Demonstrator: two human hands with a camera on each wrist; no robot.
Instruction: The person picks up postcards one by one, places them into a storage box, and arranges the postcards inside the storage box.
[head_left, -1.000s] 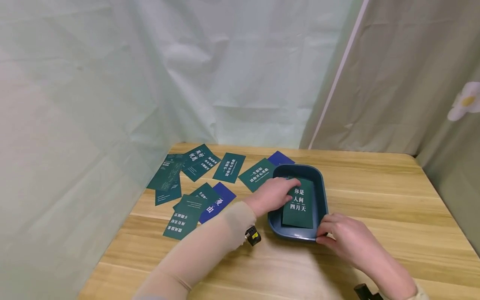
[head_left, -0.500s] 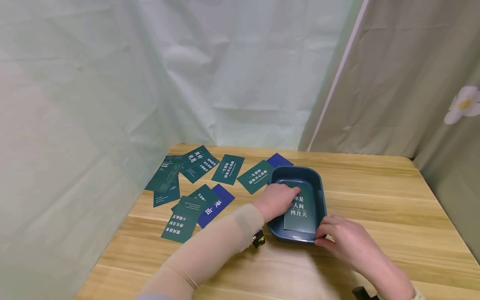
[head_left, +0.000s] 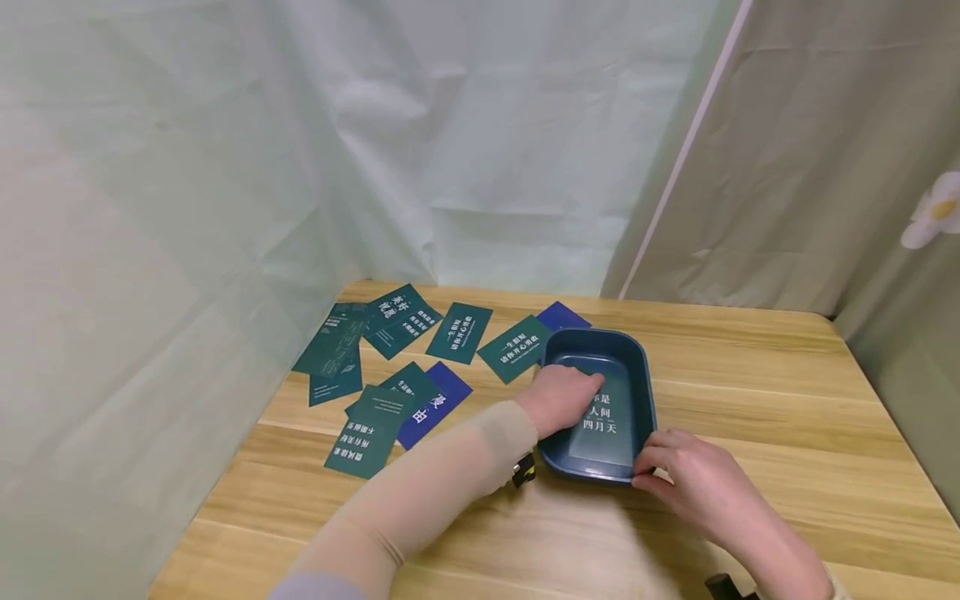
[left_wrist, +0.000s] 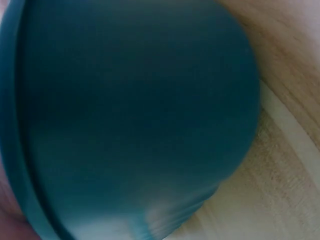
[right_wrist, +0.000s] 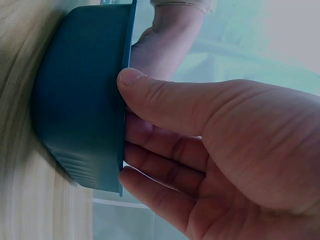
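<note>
A dark blue-green plastic tray (head_left: 643, 375) stands on the wooden table, with a dark green card (head_left: 600, 437) bearing white characters lying inside it. My left hand (head_left: 558, 398) reaches over the tray's left rim, and one finger extends across the card's upper part. The other left fingers are hidden, so their hold on the card is unclear. At the near right corner, my right hand (head_left: 686, 467) pinches the tray's rim. In the right wrist view, the right thumb (right_wrist: 150, 95) lies on the outside of the tray wall (right_wrist: 80, 100), with the fingers behind the rim.
Several green cards (head_left: 375, 429) lie scattered and partly overlapping on the left of the table. A blue card (head_left: 444, 396) lies partly under them, and another blue card (head_left: 561, 317) sits behind the tray. A pale curtain (head_left: 487, 150) hangs along the back edge.
The card in the tray has shifted slightly toward the near side and now lies lower. My left hand has dipped further into the tray; the right hand keeps its place on the rim.
</note>
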